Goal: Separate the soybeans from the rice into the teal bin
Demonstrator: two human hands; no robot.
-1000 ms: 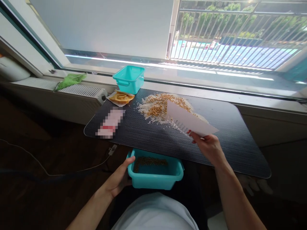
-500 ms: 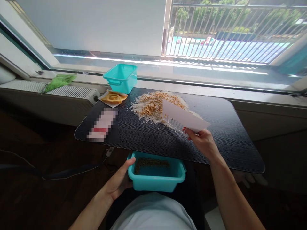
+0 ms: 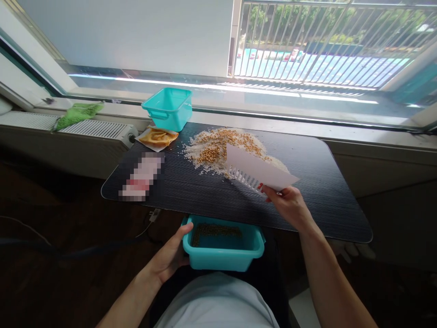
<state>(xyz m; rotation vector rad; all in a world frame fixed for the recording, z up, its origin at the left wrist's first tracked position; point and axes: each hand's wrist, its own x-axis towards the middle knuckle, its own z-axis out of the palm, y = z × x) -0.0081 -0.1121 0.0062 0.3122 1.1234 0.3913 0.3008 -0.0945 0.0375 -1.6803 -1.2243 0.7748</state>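
My left hand [image 3: 173, 255] grips the left rim of a turquoise plastic tub [image 3: 221, 259] below the table's near edge, thumb over the rim. Small round grains lie along the bottom of this tub. In my right hand [image 3: 288, 205] is a white card [image 3: 257, 171] with a row of slots cut along its lower edge, held tilted with the fingers pinching its near right part. The card's left end stands at the front of a spread pile of white rice-like grains and yellow peas [image 3: 218, 148], hiding some of it.
The dark table [image 3: 327, 196] carries a second turquoise tub [image 3: 170, 109] at its back left. Beside that lies a folded yellow cloth [image 3: 159, 137] on white paper; a blurred pink-white item [image 3: 141, 177] is nearer. A green cloth [image 3: 78, 116] rests on the radiator [image 3: 102, 130] by the window.
The view has shifted slightly, moving the table and its things a little left and up in the picture. My hands keep their holds on the tub and the card.
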